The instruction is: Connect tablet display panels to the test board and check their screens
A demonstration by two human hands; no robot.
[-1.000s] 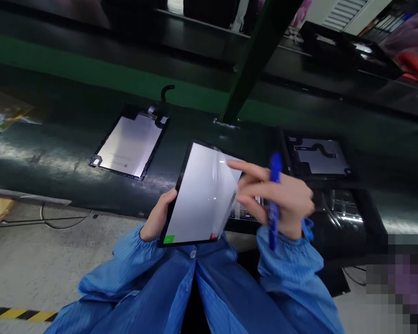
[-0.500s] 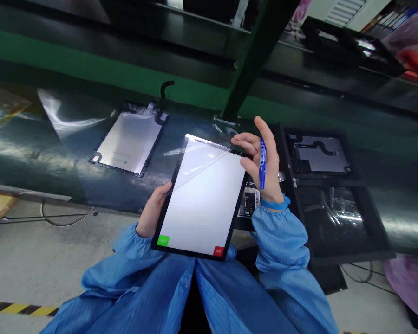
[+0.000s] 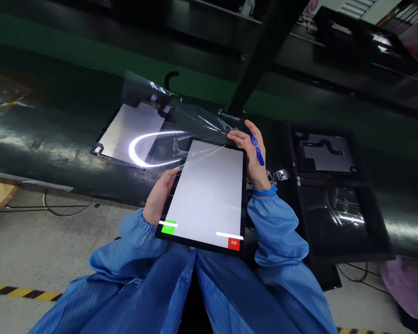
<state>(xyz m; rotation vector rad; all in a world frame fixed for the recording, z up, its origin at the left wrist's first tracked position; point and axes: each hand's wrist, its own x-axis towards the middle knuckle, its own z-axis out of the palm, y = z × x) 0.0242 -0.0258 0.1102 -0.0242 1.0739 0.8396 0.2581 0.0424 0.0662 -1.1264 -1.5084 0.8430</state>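
A lit tablet screen [image 3: 209, 190], white with a green box and a red box in its lower corners, is tilted in front of me. My left hand [image 3: 160, 195] grips its left edge. A clear protective film [image 3: 195, 113] is partly lifted from the screen and spreads over its top left. My right hand [image 3: 251, 150] is at the top right corner, with fingertips closed at the film's edge. A blue pen [image 3: 257, 148] is tucked in that same hand. Behind the film lies a display panel [image 3: 130, 127] with its silver back up.
A black tray [image 3: 297, 204] on the right holds another panel [image 3: 325, 150] in its upper compartment and clear film in the lower. A metal clip-like part [image 3: 279, 175] lies by my right wrist. A dark green post [image 3: 254, 65] rises from the bench [image 3: 73, 144].
The clear film has been peeled back and now billows to the upper left, over the display panel. My right hand has moved slightly left; the tablet screen has turned a little.
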